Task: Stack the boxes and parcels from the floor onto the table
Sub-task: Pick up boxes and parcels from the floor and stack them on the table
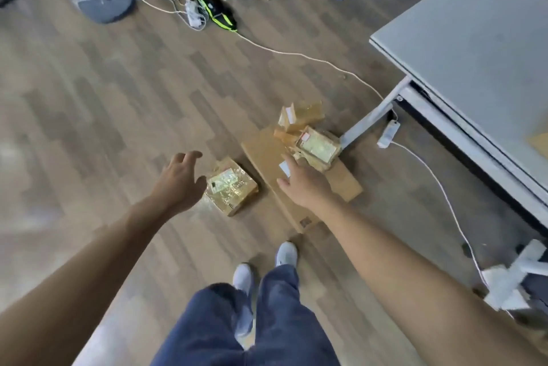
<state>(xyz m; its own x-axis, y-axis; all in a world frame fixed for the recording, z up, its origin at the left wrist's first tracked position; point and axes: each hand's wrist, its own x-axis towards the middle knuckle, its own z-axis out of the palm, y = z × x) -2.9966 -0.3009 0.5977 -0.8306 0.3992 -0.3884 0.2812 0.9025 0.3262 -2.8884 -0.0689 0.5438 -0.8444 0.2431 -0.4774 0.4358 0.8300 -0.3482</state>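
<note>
above the flat box [268,155], both empty hands [178,179] spread, reaching down

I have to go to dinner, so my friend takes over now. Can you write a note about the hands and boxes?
Left hand: open, beside the small taped parcel, holding nothing.
Right hand: open, over the long flat box, holding nothing.
Both boxes are on the floor. A labelled parcel lies on the flat box's far end, with a crumpled parcel just behind it.
Done: nothing lifted yet.
Left: stack all four on the table.
</note>
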